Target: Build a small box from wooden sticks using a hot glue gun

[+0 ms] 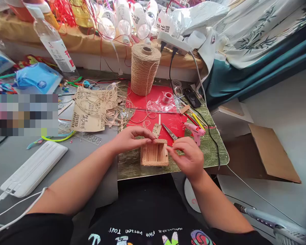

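A small open box of wooden sticks (154, 164), its rim wrapped in twine, sits near the front edge of the table. At its far left rim, my left hand (134, 139) is closed, thumb and fingertips meeting on the edge. My right hand (188, 157) is closed in a pinch by the box's right rim; whatever lies between those fingertips is too small to make out. Just beyond the box are a piece of printed sandpaper (156, 130) and scissors (169, 131). A pink glue gun (196, 132) lies beyond my right hand.
A large twine spool (144, 69) stands on red sheets (137, 117) at the back. Printed sandpaper (88, 115) with tangled twine lies to the left. A white power bank (34, 168) rests at far left. A black cable (209, 136) crosses the table's right side.
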`<state>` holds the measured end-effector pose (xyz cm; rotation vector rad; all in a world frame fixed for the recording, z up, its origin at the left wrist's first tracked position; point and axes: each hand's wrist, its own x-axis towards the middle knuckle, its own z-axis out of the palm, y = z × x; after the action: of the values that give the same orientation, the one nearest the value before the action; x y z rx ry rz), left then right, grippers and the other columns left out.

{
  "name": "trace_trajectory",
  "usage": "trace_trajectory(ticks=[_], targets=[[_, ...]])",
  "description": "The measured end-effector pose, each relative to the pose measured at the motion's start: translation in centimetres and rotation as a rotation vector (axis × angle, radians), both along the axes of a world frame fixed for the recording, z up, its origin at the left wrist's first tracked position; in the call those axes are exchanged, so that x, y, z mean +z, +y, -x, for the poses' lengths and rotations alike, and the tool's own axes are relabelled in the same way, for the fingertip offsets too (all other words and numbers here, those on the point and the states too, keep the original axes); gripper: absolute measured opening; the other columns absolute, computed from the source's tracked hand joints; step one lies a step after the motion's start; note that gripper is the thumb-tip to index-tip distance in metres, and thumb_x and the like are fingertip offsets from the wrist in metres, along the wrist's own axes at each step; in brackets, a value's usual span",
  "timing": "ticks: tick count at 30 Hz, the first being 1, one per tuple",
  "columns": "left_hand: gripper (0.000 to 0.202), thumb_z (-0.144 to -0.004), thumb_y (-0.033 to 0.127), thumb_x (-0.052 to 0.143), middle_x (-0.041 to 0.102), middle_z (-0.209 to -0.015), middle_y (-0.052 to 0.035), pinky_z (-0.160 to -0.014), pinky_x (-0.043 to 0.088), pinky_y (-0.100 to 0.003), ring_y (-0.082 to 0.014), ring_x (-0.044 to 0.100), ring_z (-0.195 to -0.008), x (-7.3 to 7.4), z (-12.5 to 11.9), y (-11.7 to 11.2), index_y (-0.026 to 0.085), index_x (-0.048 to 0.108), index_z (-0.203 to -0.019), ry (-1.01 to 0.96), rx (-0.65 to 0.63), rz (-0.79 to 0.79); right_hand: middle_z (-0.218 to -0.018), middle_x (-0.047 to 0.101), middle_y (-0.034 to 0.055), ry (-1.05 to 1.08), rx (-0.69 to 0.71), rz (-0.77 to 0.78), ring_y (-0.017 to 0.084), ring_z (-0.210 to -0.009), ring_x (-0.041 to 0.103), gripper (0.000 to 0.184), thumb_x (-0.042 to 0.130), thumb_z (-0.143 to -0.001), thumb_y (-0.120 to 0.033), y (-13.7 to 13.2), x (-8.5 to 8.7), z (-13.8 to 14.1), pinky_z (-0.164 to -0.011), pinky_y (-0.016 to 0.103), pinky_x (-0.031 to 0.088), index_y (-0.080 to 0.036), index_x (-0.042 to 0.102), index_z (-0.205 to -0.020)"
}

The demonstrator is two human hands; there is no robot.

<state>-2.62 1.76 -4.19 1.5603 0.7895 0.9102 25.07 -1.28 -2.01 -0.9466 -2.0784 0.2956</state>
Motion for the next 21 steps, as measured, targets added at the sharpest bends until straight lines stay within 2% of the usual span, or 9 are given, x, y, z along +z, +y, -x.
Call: trace_trajectory(ticks=[2, 4, 5, 7, 10, 13, 18, 20, 21], targets=[[0.017, -0.094, 0.032, 0.075, 0.082, -0.102, -0.0073, -0.098, 0.060, -0.036, -0.0198, 0.077, -0.102, -0.4, 0.0, 0.1, 0.020, 0.079, -0.106, -0.079, 0.078, 0.064, -0.100, 0.065, 0.0050, 0.142, -0.272, -0.099, 0.024, -0.096, 0.067, 0.020, 0.077, -0.091, -0.026, 0.4, -1.0, -2.1, -0.091, 0.047, 0.057, -0.026, 0.058, -0.092], [0.017, -0.093, 0.033, 0.076, 0.082, -0.098, -0.0072, -0.094, 0.061, -0.035, -0.0192, 0.078, -0.097, -0.7, 0.1, 0.4, 0.020, 0.079, -0.103, -0.172, 0.144, 0.112, -0.119, 0.059, 0.0096, 0.272, -0.535, -0.178, 0.028, -0.112, 0.064, 0.033, 0.077, -0.089, -0.035, 0.7, -2.5, -4.6, -0.099, 0.052, 0.055, -0.026, 0.053, -0.110], [0.016, -0.092, 0.033, 0.077, 0.082, -0.096, -0.0069, -0.093, 0.061, -0.034, -0.0190, 0.078, -0.095, -0.8, 0.1, 0.5, 0.020, 0.079, -0.101, -0.198, 0.168, 0.126, -0.128, 0.056, 0.0122, 0.300, -0.634, -0.156, 0.029, -0.119, 0.062, 0.044, 0.076, -0.088, -0.038, 0.8, -3.3, -5.9, -0.101, 0.053, 0.055, -0.026, 0.050, -0.121], [0.017, -0.089, 0.033, 0.080, 0.081, -0.095, -0.0067, -0.091, 0.061, -0.034, -0.0188, 0.077, -0.093, -1.0, 0.1, 0.8, 0.020, 0.079, -0.099, -0.191, 0.203, 0.147, -0.139, 0.053, 0.0154, 0.285, -0.747, 0.015, 0.031, -0.128, 0.058, 0.058, 0.076, -0.086, -0.043, 1.1, -4.8, -8.2, -0.104, 0.053, 0.054, -0.024, 0.047, -0.132], [0.020, -0.089, 0.035, 0.079, 0.080, -0.097, -0.0068, -0.091, 0.059, -0.033, -0.0183, 0.075, -0.092, -1.3, 0.1, 1.2, 0.019, 0.079, -0.102, -0.127, 0.259, 0.165, -0.138, 0.060, 0.0172, 0.247, -0.706, 0.369, 0.032, -0.123, 0.064, 0.064, 0.080, -0.081, -0.048, 2.3, -6.4, -10.6, -0.101, 0.050, 0.057, -0.020, 0.054, -0.133], [0.022, -0.092, 0.036, 0.074, 0.076, -0.091, -0.0056, -0.086, 0.056, -0.031, -0.0167, 0.071, -0.087, -2.0, 0.0, 1.7, 0.019, 0.078, -0.104, -0.101, 0.306, 0.160, -0.128, 0.071, 0.0181, 0.236, -0.605, 0.548, 0.032, -0.110, 0.071, 0.066, 0.081, -0.079, -0.051, 4.7, -6.7, -11.5, -0.093, 0.048, 0.060, -0.016, 0.060, -0.131], [0.020, -0.095, 0.030, 0.061, 0.057, -0.071, 0.0022, -0.062, 0.041, -0.024, -0.0113, 0.052, -0.064, -2.6, 0.5, 2.3, 0.018, 0.073, -0.105, -0.070, 0.313, 0.191, -0.111, 0.080, 0.0147, 0.079, -0.481, 0.629, 0.031, -0.100, 0.074, 0.050, 0.078, -0.081, -0.049, 7.9, -5.5, -11.3, -0.097, 0.047, 0.056, -0.015, 0.075, -0.118], [0.022, -0.095, 0.030, 0.056, 0.049, -0.064, 0.0041, -0.056, 0.035, -0.025, -0.0115, 0.045, -0.057, -2.5, 0.7, 2.4, 0.018, 0.073, -0.104, -0.016, 0.284, 0.244, -0.111, 0.080, 0.0145, 0.129, -0.447, 0.620, 0.028, -0.093, 0.074, 0.051, 0.074, -0.085, -0.048, 7.7, -4.6, -11.2, -0.087, 0.042, 0.060, -0.014, 0.074, -0.123], [0.022, -0.095, 0.031, 0.057, 0.051, -0.064, 0.0036, -0.056, 0.035, -0.025, -0.0119, 0.046, -0.058, -2.4, 0.7, 2.3, 0.018, 0.073, -0.103, 0.031, 0.256, 0.255, -0.109, 0.080, 0.0142, 0.166, -0.421, 0.621, 0.025, -0.085, 0.073, 0.052, 0.072, -0.087, -0.048, 7.3, -4.0, -11.0, -0.078, 0.039, 0.060, -0.014, 0.073, -0.127]])
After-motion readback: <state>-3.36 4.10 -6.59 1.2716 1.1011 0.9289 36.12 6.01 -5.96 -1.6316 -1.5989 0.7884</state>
